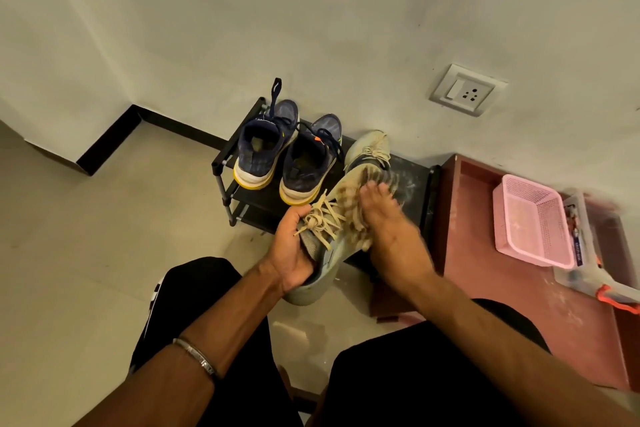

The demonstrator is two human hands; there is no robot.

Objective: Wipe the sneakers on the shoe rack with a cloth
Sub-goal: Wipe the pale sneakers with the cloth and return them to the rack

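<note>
My left hand (294, 253) grips a pale grey-beige sneaker (320, 246) by its side, above the floor in front of the black shoe rack (412, 180). My right hand (384, 222) presses a checked cloth (349, 204) against the sneaker's upper; the hand and cloth are motion-blurred. The matching beige sneaker (370, 149) stands on the rack's right part. A pair of navy sneakers with yellow soles (287, 149) stands on the rack's left part, heels toward me.
A reddish-brown low cabinet (485, 270) stands right of the rack, carrying a pink plastic basket (533, 218) and a clear box (585, 267). A wall socket (467, 90) sits above. My knees in black trousers fill the bottom. Beige floor tiles lie to the left.
</note>
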